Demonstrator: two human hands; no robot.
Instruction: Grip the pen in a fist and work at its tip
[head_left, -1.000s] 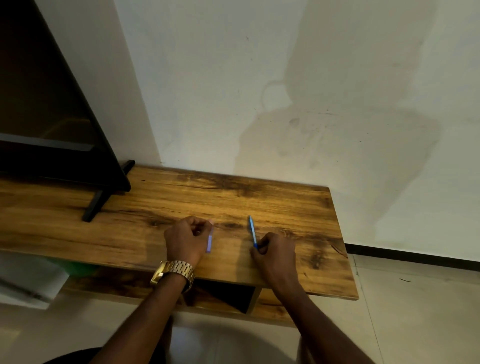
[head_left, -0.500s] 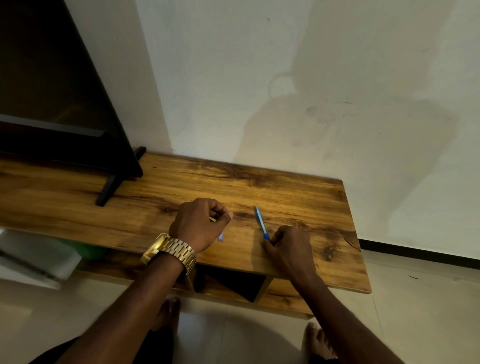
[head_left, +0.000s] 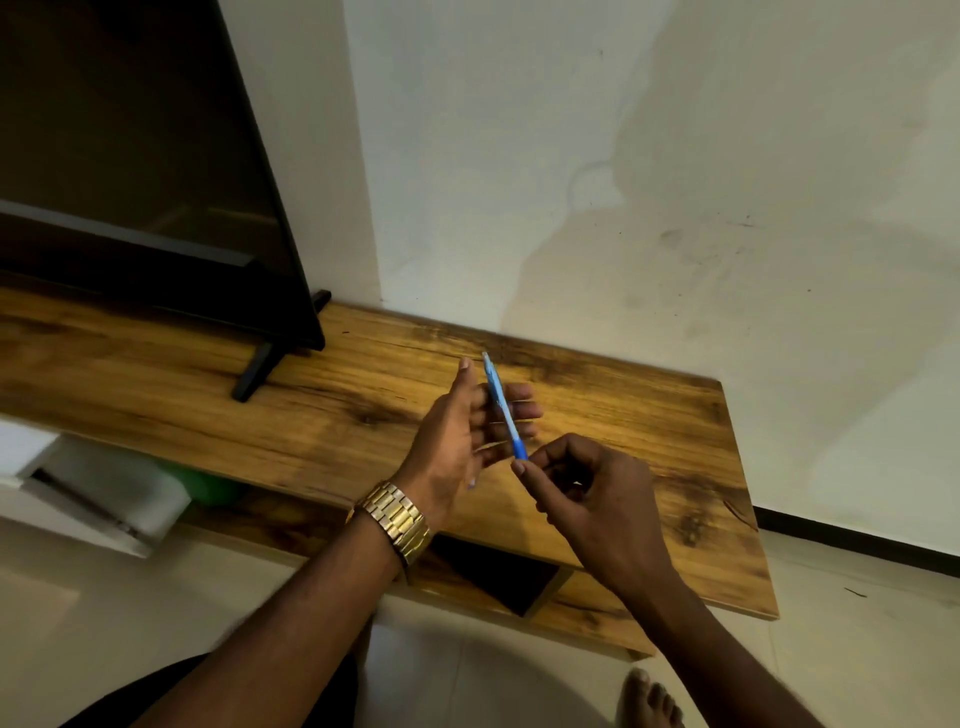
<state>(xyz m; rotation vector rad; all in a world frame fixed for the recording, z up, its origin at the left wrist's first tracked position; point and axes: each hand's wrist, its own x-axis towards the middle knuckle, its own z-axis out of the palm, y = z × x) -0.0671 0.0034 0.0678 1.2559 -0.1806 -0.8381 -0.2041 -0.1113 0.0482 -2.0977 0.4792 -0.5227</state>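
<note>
Both hands hang above the wooden surface (head_left: 322, 415), close together and not resting on it. The right hand (head_left: 592, 499) pinches the lower, darker blue end of a blue pen (head_left: 503, 410) between thumb and curled fingers (head_left: 524, 470), so the pen stands tilted, its pale tip pointing up and away toward the wall (head_left: 623, 156). The left hand (head_left: 457, 436) sits just beside it, palm turned toward the pen, its fingers (head_left: 522, 410) released and stretched out behind the barrel, thumb raised; whether they touch the pen I cannot tell. A small pale piece shows at the heel of that palm, too small to make out. A gold watch (head_left: 397, 519) circles the left wrist. At the left of the surface stands a dark television (head_left: 130, 182) on a black foot (head_left: 257, 371). Below the top, an open shelf (head_left: 493, 577) shows dark. A bare foot (head_left: 649, 699) rests on the pale floor (head_left: 857, 649) at the bottom edge.
</note>
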